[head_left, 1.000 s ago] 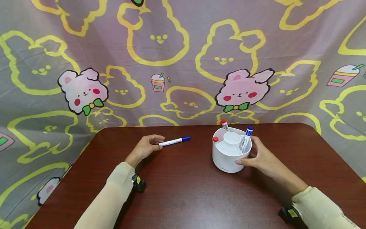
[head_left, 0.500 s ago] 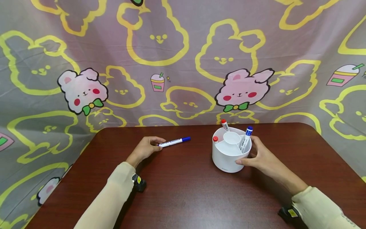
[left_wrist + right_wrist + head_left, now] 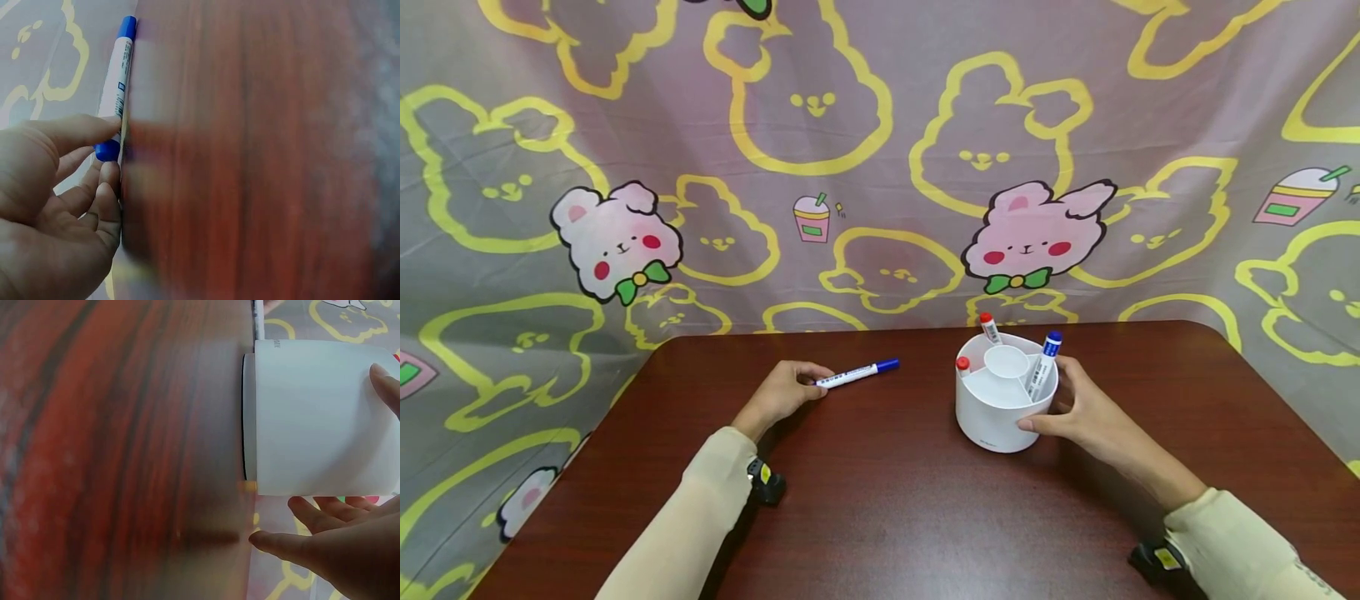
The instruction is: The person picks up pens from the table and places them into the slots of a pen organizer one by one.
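Note:
A white marker with a blue cap (image 3: 856, 375) lies low over the table on the left. My left hand (image 3: 781, 390) pinches its near end between thumb and fingers, and the left wrist view shows the thumb across the barrel just above the blue end (image 3: 107, 150). To the right stands a round white pen holder (image 3: 992, 423) with divided compartments. My right hand (image 3: 1093, 417) holds its right side, thumb at the front wall, other fingers partly hidden behind. Inside lean a blue-capped marker (image 3: 1043, 367) at the right and two red-capped markers, one at the back (image 3: 990, 328), one at the left (image 3: 964, 366).
The dark brown wooden table (image 3: 880, 508) carries both hands' work. Behind it hangs a grey-pink cloth (image 3: 887, 200) with yellow bear outlines, close to the table's back edge. Black wrist cameras sit at the left cuff (image 3: 766, 482) and right cuff (image 3: 1157, 562).

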`<state>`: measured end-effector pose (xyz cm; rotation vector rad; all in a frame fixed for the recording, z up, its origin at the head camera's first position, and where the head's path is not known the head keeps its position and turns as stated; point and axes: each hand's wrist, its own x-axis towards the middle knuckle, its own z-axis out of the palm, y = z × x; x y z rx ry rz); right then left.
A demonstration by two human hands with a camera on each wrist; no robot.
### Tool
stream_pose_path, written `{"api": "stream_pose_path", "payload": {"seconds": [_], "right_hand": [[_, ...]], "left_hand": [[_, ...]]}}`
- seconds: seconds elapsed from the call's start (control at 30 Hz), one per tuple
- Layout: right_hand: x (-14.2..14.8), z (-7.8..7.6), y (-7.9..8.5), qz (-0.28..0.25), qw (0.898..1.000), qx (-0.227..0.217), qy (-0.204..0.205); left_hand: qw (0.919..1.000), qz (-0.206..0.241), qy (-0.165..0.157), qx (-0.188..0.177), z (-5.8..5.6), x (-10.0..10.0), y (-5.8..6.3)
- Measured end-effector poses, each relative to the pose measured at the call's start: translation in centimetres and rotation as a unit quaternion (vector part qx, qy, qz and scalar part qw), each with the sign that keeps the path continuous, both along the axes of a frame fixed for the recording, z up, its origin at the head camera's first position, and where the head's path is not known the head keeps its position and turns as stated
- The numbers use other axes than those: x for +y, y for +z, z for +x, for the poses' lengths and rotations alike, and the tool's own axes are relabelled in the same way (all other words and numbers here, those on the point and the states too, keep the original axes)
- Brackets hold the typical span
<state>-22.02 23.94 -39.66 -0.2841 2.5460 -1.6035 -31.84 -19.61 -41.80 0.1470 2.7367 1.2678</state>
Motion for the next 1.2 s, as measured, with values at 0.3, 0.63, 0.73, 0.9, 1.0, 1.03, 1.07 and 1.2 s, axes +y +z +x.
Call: {"api": "stream_pose_path", "payload": {"seconds": [0.3, 0.63, 0.73, 0.9, 1.0, 1.03, 1.07, 1.2], "right_hand": [[-0.1, 0.1, 0.2, -0.004, 1.000, 0.005, -0.002], [-0.2, 0.0, 0.1, -0.002, 1.000, 0.004, -0.002], [-0.2, 0.0, 0.1, -0.002, 1.000, 0.002, -0.001], [-0.2, 0.0, 0.1, -0.010, 1.000, 0.005, 0.001], [-0.2, 0.0, 0.1, -0.012, 1.000, 0.004, 0.002], [-0.2, 0.0, 0.1, -0.011, 1.000, 0.003, 0.002], [-0.1, 0.0, 0.1, -0.010, 1.000, 0.001, 0.002], [-0.1, 0.0, 0.1, -0.010, 1.000, 0.000, 0.002]], "left_hand": [[0.9990, 0.023, -0.024, 0.030, 0.5, -0.2, 0.3], [0.9956, 0.068, 0.012, 0.064, 1.2, 0.0, 0.9], [0.9930, 0.084, 0.018, 0.081, 1.4, 0.1, 1.2], [0.9867, 0.120, 0.030, 0.106, 1.7, 0.4, 1.8], [0.9798, 0.166, 0.031, 0.108, 1.9, 0.7, 2.3], [0.9766, 0.184, 0.030, 0.107, 2.1, 0.8, 2.4], [0.9737, 0.200, 0.027, 0.106, 2.2, 1.0, 2.6], [0.9645, 0.237, 0.008, 0.116, 2.7, 1.6, 3.4]]}}
